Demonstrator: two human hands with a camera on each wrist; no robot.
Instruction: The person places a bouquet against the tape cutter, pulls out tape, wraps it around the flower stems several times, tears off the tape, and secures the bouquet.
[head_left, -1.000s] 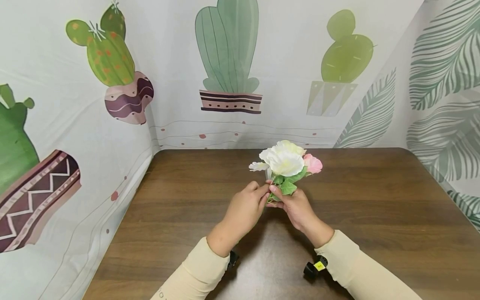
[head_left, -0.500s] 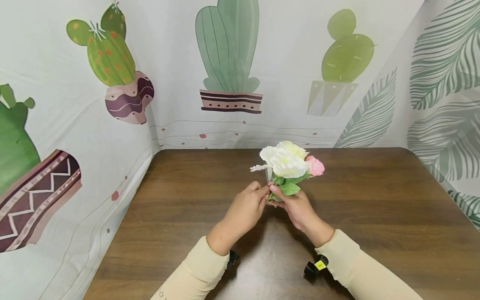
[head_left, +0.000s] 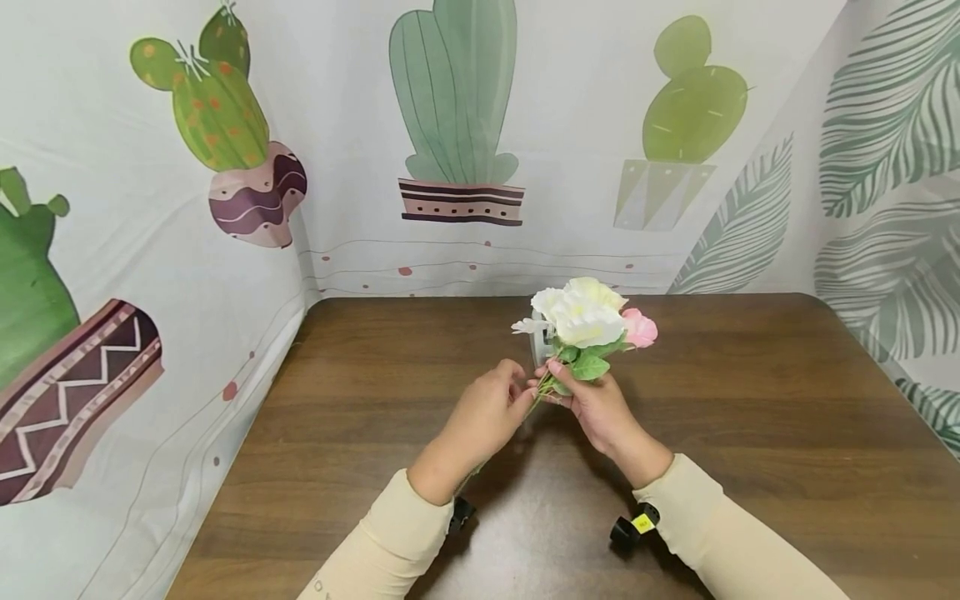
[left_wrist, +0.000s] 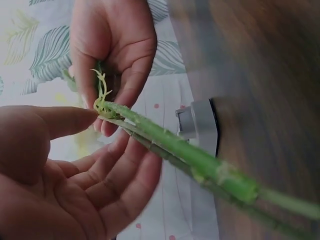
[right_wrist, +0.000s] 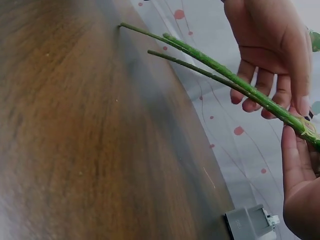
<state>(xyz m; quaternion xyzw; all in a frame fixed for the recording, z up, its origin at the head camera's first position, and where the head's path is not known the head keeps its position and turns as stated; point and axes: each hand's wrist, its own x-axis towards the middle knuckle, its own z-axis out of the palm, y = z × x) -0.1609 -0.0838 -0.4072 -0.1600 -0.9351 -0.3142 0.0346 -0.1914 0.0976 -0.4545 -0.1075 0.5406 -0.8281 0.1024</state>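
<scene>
My right hand (head_left: pixel 603 417) holds a bunch of flowers by its green stems (right_wrist: pixel 245 87), just below the leaves (head_left: pixel 588 367). At the top are large white blooms (head_left: pixel 588 321), a pink rose-like flower (head_left: pixel 640 327) and a smaller white flower (head_left: pixel 528 326). A thin yellow-green strand (left_wrist: pixel 102 92) sits around the stems where the hands meet. My left hand (head_left: pixel 483 417) is beside it, its thumb tip touching the stems near the strand and its other fingers loosely extended. Bare stem ends slant down toward me, past the left hand.
A brown wooden table (head_left: pixel 360 400) lies under the hands. On it, behind the bunch, stands a grey box-like object (left_wrist: pixel 200 125), partly hidden in the head view. A white cloth printed with cacti (head_left: pixel 345 150) hangs behind and at the sides.
The flowers have shifted right, showing more of the grey object behind. My left fingers have loosened and drawn slightly away from the right hand, and more stem shows between the hands.
</scene>
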